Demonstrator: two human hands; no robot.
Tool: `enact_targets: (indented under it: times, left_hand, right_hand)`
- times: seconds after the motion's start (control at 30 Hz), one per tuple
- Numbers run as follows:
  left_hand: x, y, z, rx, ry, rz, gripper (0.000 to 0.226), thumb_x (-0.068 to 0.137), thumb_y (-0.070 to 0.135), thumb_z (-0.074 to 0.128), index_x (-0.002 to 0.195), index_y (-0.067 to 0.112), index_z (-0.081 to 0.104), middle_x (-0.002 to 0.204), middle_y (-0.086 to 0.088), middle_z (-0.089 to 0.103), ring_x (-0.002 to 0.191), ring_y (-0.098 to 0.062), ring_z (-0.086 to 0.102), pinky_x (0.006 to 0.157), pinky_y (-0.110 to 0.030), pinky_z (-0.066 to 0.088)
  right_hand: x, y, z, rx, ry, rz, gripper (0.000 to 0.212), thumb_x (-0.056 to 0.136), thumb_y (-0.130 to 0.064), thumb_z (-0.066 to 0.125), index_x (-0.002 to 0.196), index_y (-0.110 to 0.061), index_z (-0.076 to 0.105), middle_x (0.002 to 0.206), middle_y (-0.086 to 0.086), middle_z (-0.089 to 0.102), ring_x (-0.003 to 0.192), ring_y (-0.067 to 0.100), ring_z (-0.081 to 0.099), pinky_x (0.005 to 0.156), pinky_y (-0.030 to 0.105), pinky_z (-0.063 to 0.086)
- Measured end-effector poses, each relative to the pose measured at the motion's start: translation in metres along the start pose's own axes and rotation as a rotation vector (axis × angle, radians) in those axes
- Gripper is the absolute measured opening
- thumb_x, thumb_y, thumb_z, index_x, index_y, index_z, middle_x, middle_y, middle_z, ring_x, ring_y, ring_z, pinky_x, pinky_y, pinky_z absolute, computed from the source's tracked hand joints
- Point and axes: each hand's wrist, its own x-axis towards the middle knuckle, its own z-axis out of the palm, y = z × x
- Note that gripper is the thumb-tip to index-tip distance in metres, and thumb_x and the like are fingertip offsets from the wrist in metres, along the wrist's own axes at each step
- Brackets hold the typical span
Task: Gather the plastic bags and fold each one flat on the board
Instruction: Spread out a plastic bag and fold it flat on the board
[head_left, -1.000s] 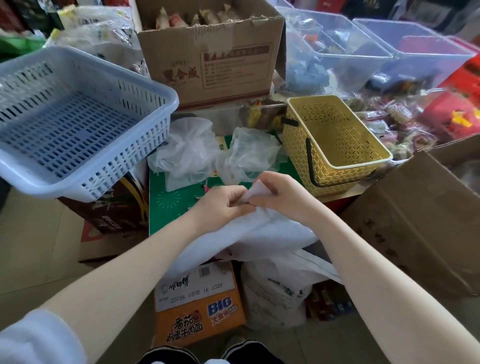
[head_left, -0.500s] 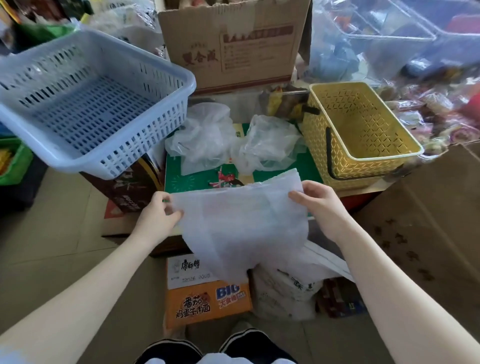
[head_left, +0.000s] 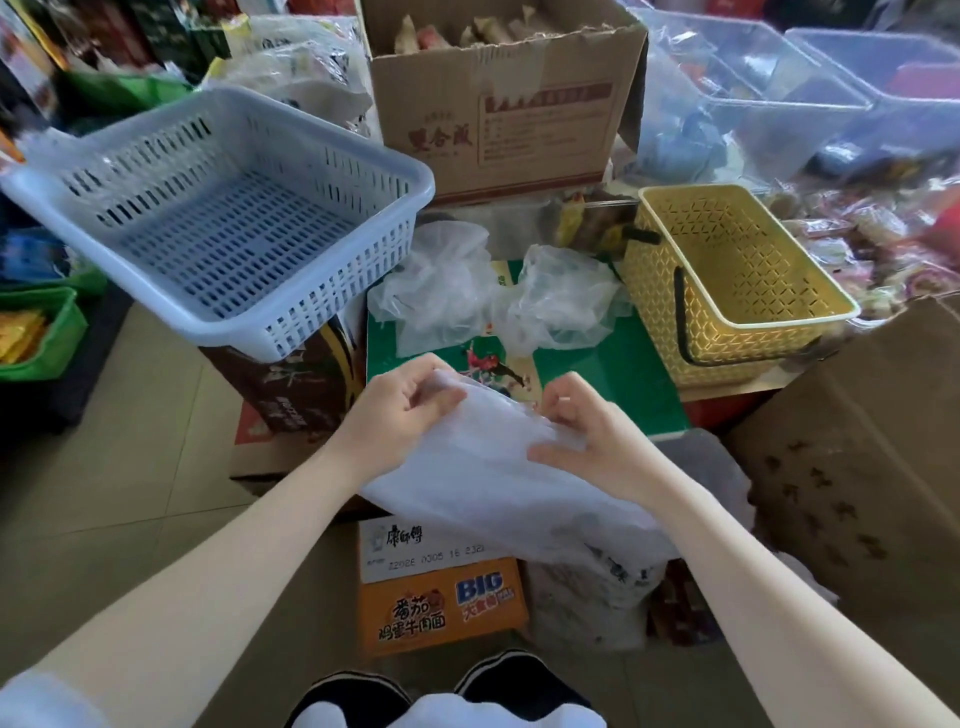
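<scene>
A thin white plastic bag (head_left: 483, 467) hangs gathered between my hands at the near edge of the green board (head_left: 623, 374). My left hand (head_left: 400, 410) pinches its upper left part. My right hand (head_left: 587, 436) grips its right side with curled fingers. The bag's lower end droops over the boxes below. Two crumpled clear plastic bags lie at the back of the board, one on the left (head_left: 441, 286) and one on the right (head_left: 561, 301).
A pale blue slotted basket (head_left: 218, 223) sits left of the board, a yellow basket (head_left: 737, 291) right of it. A cardboard box (head_left: 498, 104) stands behind. A noodle carton (head_left: 436, 587) and a brown carton (head_left: 857, 441) crowd the floor near my feet.
Half a second ago my hands held the bag spread wide and flat. They have since come together, bunching the bag into a narrower, slanted shape over the board's near edge.
</scene>
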Motion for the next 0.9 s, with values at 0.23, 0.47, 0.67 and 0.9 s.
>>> enact_targets:
  times: [0.23,0.47,0.67,0.9]
  left_hand:
    - [-0.041,-0.031,-0.027,-0.092,0.205,-0.197,0.024,0.093,0.025,0.049,0.069,0.021,0.048,0.055,0.015,0.044,0.056,0.001,0.041,0.057,-0.01,0.034]
    - [-0.065,-0.068,-0.056,-0.202,0.31,-0.338,0.024,0.094,0.028,0.048,0.071,0.025,0.053,0.068,0.008,0.052,0.072,-0.011,0.046,0.071,-0.03,0.036]
    - [-0.089,-0.09,-0.07,-0.244,0.219,-0.492,0.031,0.096,0.019,0.047,0.07,0.027,0.062,0.071,0.013,0.064,0.077,-0.01,0.058,0.079,-0.032,0.043]
    - [-0.064,-0.05,-0.054,0.426,-0.322,-0.018,0.033,0.084,0.032,0.063,0.113,0.021,0.052,0.128,0.003,0.05,0.121,-0.009,0.04,0.1,-0.025,0.03]
  right_hand:
    - [0.001,0.005,0.047,-0.026,-0.007,-0.05,0.022,0.082,-0.012,0.069,0.081,-0.022,0.049,0.073,-0.019,0.048,0.066,-0.009,0.049,0.061,0.01,0.035]
    - [-0.006,0.013,0.057,-0.035,-0.167,0.194,0.039,0.084,-0.024,0.067,0.055,-0.014,0.043,0.058,0.005,0.038,0.055,0.017,0.032,0.058,0.031,0.026]
    - [-0.005,-0.01,0.05,-0.134,-0.124,0.277,0.047,0.094,-0.033,0.05,0.062,-0.001,0.038,0.052,0.003,0.027,0.049,0.017,0.025,0.051,0.029,0.02]
    - [0.007,-0.057,0.066,-0.308,-0.335,0.132,0.048,0.096,-0.034,0.045,0.056,-0.013,0.029,0.055,0.001,0.027,0.049,0.015,0.026,0.048,0.025,0.021]
